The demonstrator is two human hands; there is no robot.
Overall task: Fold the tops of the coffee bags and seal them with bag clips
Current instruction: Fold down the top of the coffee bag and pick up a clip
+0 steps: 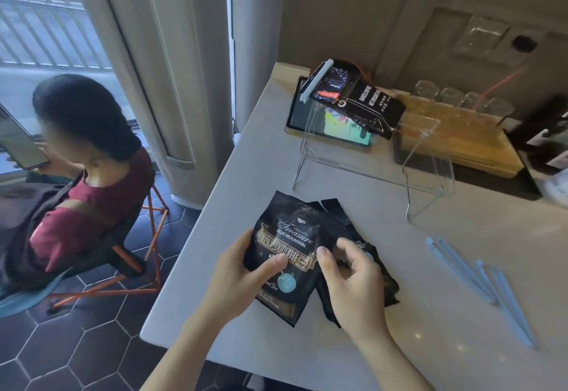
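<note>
Left hand (246,270) grips the lower-left edge of the top Blue Mountain coffee bag (285,246), thumb across its front, at the near edge of the white counter (353,357); right hand (353,280) is half-curled, fingers resting on a second black bag (381,277) underneath, not clearly closed on anything. Looks like the sorting/pick-up step: neither top is folded, and the light-blue bag clips (479,277) lie loose well to the right, while one clipped bag (359,98) already sits on the acrylic stand (368,172) behind. Next, probably: flatten and roll the top bag's upper edge, hold the fold with one hand, reach right for a clip.
</note>
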